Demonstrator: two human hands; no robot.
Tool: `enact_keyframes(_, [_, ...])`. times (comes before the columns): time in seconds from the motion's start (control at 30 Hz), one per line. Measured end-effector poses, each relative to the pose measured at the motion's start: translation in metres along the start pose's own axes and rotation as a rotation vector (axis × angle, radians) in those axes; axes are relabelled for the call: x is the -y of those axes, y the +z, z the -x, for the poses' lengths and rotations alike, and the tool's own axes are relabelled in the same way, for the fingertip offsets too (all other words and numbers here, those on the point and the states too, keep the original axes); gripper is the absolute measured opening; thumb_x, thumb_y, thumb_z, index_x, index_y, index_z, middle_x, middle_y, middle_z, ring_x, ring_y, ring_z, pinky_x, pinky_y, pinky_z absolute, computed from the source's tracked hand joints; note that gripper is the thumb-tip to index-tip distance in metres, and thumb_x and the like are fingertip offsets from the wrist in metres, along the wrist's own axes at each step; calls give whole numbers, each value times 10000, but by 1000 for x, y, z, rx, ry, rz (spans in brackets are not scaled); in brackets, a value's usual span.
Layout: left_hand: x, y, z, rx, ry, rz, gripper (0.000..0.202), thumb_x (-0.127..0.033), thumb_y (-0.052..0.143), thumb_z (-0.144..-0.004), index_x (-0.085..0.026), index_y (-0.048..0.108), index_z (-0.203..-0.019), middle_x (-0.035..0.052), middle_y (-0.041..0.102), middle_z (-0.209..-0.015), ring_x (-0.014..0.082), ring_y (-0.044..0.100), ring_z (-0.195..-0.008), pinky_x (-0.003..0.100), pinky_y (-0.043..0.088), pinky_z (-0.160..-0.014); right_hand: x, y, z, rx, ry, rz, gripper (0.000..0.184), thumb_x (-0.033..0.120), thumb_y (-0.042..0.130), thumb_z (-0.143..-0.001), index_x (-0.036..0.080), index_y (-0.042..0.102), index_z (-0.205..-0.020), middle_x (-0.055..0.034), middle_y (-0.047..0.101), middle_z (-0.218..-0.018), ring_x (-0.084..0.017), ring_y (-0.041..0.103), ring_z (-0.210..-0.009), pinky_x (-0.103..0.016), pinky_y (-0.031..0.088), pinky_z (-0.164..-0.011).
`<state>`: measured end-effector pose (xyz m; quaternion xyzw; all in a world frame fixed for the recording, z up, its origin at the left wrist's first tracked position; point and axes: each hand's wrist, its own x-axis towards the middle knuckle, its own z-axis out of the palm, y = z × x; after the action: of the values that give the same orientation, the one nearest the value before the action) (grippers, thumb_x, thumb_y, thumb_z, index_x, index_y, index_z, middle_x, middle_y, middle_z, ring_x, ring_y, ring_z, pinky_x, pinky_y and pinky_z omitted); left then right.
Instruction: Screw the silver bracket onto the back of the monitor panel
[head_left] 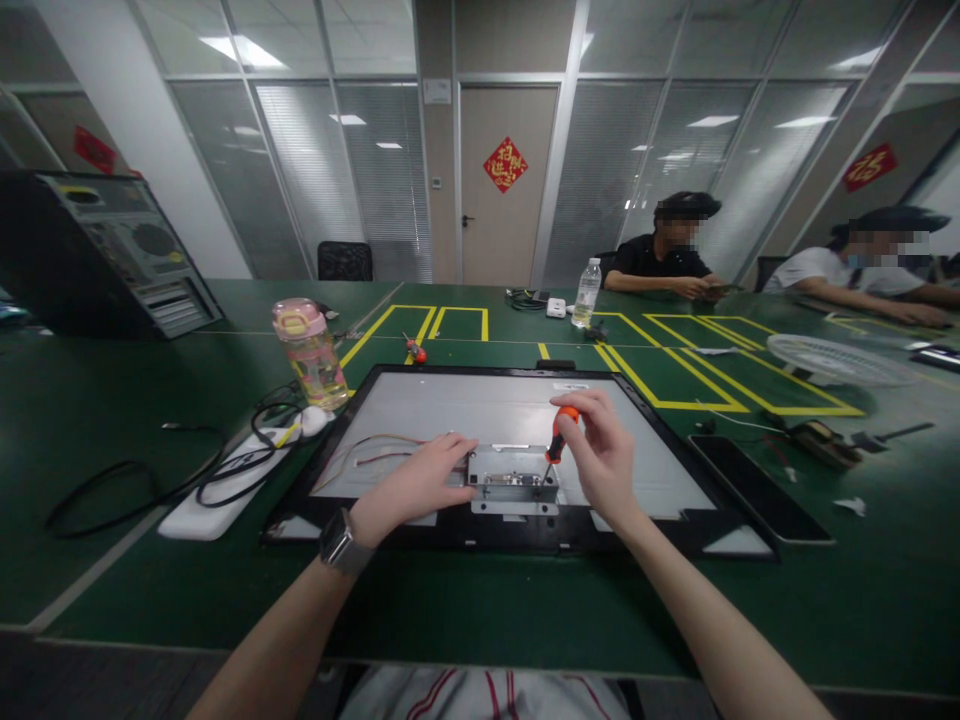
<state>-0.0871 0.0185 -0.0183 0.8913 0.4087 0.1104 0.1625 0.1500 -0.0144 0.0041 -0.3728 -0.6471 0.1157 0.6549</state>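
Note:
A flat display panel [465,400] with a black frame lies face down before me, its grey metal back upward. Near its front edge sits a metal bracket box [514,480] with a row of ports. My left hand [420,478] rests on the panel, thumb and fingers apart against the bracket's left end. Thin wires [375,457] run out beneath that hand. In my right hand [604,450] is an orange and black screwdriver [559,435], pinched by the handle. Its shaft points down at the bracket's right end; the exact tip contact is too small to tell.
Left of the panel are a white power strip [225,490], black cables and a pink bottle [311,355]. A black phone [757,490] lies at the right. Behind stand a water bottle [587,293] and a red-handled tool [416,352]. Two people sit across the table [480,600].

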Motion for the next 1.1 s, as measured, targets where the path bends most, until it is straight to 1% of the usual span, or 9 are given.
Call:
enact_keyframes(0.1, [0, 0, 0, 0, 0, 0, 583, -358, 601, -827, -210, 406, -1356, 94, 480, -1348, 249, 456, -1240, 327, 349, -1045, 0, 0, 1, 47, 68, -102, 198, 246, 466, -924, 236, 641, -1015, -56, 619, -950, -205, 597, -886, -390, 472, -792])
enact_keyframes(0.17, [0, 0, 1, 2, 5, -1, 583, -359, 601, -827, -212, 404, -1356, 93, 476, -1352, 249, 454, -1243, 328, 350, -1043, -2, 0, 1, 41, 93, -118, 170, 250, 514, -903, 240, 633, -1024, -49, 626, -939, -198, 602, -855, -379, 480, -773])
enact_keyframes(0.3, [0, -1, 1, 4, 4, -5, 578, -353, 592, -834, -208, 398, -1359, 93, 478, -1349, 247, 458, -1238, 331, 354, -1039, -3, 2, 1, -14, 13, -21, 129, 248, 631, -827, 245, 651, -955, -29, 592, -869, -192, 562, -826, -377, 462, -777])
enact_keyframes(0.4, [0, -1, 1, 2, -1, -7, 579, -360, 597, -833, -208, 402, -1356, 96, 479, -1350, 254, 458, -1239, 337, 354, -1039, -1, 1, 1, 4, 0, -17, 147, 250, 534, -888, 240, 660, -962, -39, 594, -886, -196, 568, -847, -378, 457, -780])
enact_keyframes(0.5, [1, -1, 0, 5, 3, -6, 583, -367, 602, -828, -209, 406, -1353, 97, 479, -1349, 258, 454, -1244, 337, 350, -1041, 1, 1, 1, 31, 54, -89, 213, 236, 457, -924, 241, 650, -1014, -56, 626, -955, -201, 599, -863, -382, 471, -769])
enact_keyframes(0.67, [2, 1, 0, -5, 14, -2, 582, -364, 598, -830, -214, 401, -1357, 94, 482, -1339, 254, 458, -1234, 344, 350, -1042, -2, 2, 1, -19, 6, -12, 155, 236, 612, -838, 251, 663, -984, -38, 602, -878, -202, 577, -843, -384, 468, -780])
enact_keyframes(0.83, [2, 1, 0, -4, 10, 8, 579, -370, 594, -831, -224, 397, -1356, 93, 478, -1346, 263, 458, -1235, 356, 359, -1035, -2, 1, 2, 30, 65, -113, 219, 234, 468, -915, 253, 651, -1035, -57, 627, -989, -205, 609, -868, -388, 484, -765])
enact_keyframes(1.0, [1, 0, 0, -1, 11, 9, 585, -366, 600, -830, -211, 401, -1357, 96, 478, -1347, 257, 457, -1236, 352, 353, -1044, -3, 3, 2, -21, 21, -15, 156, 234, 597, -850, 253, 655, -994, -36, 604, -896, -199, 578, -849, -377, 461, -779])
enact_keyframes(1.1, [2, 1, 0, -5, 8, 7, 585, -365, 602, -828, -217, 400, -1357, 93, 470, -1358, 257, 449, -1245, 358, 343, -1055, -3, 2, 1, -25, 1, 22, 138, 244, 566, -870, 246, 653, -977, -34, 576, -864, -196, 553, -831, -370, 444, -761])
